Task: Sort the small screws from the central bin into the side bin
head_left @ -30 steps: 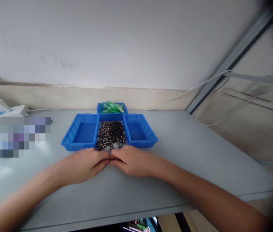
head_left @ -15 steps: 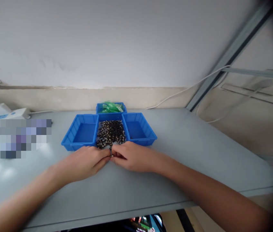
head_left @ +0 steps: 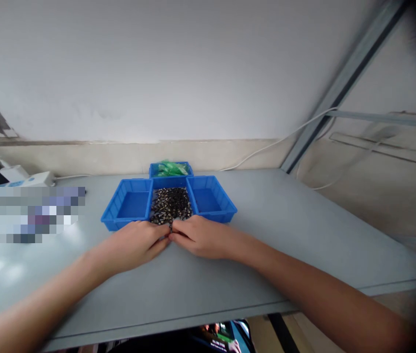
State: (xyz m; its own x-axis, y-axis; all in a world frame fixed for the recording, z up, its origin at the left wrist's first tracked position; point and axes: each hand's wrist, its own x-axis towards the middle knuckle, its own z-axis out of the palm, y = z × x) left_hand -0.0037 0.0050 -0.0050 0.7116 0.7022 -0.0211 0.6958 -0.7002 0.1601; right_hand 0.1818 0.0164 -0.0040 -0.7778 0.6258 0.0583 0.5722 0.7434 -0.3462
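Left hand (head_left: 138, 243) and right hand (head_left: 198, 238) rest on the table (head_left: 285, 230), fingertips (head_left: 162, 240) touching; can't tell if they pinch anything; pile of small dark parts (head_left: 171, 205) sits just beyond them, between left blue tray (head_left: 109, 221) and right blue tray (head_left: 227, 213).

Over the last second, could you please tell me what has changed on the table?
Both hands edged forward: the left hand and right hand now meet fingertips at the near edge of the pile of small dark parts. Blue trays and green pieces stayed put.

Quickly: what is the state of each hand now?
Left hand: fingers curled beside the small dark parts; grasp cannot be told.
Right hand: the same.
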